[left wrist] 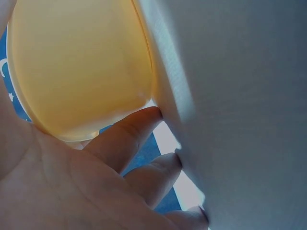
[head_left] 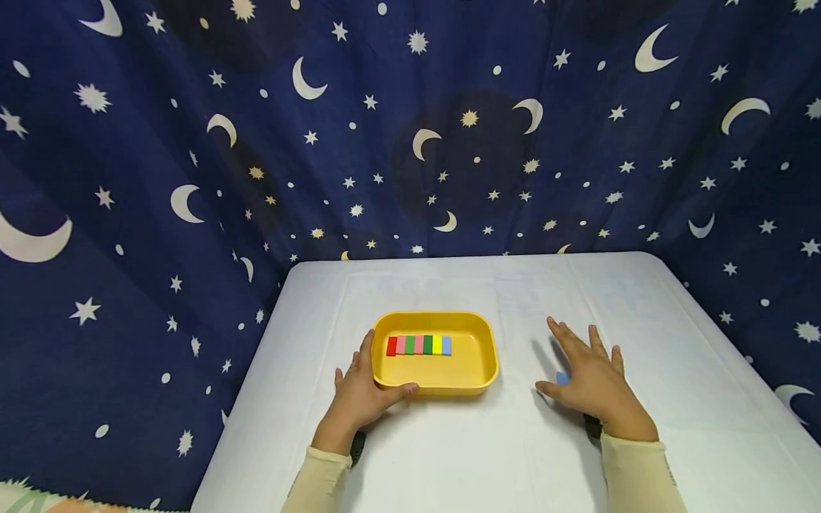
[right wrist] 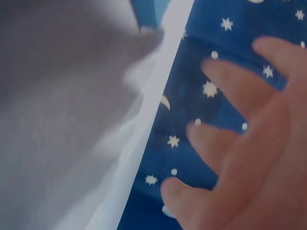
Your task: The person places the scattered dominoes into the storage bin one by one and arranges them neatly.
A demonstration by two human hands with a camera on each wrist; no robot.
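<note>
A yellow rectangular tray (head_left: pixel 471 367) stands on the white table. On its floor lies a row of several flat coloured tiles (head_left: pixel 419 345), red at the left end, then pinks, greens, yellow and blue. My left hand (head_left: pixel 359 395) holds the tray's near left corner, thumb along the front wall and index finger at the left side. In the left wrist view, fingertips (left wrist: pixel 154 113) rest on the table beside the tray wall. My right hand (head_left: pixel 596 381) hovers with spread fingers over a small blue piece (head_left: pixel 562 377), mostly hidden behind the thumb and palm.
White cloth covers the table (head_left: pixel 474 456), whose back edge meets a dark blue curtain (head_left: pixel 385 142) with moons and stars. The curtain also hangs at both sides. A patterned pale fabric (head_left: pixel 64 499) shows at the lower left.
</note>
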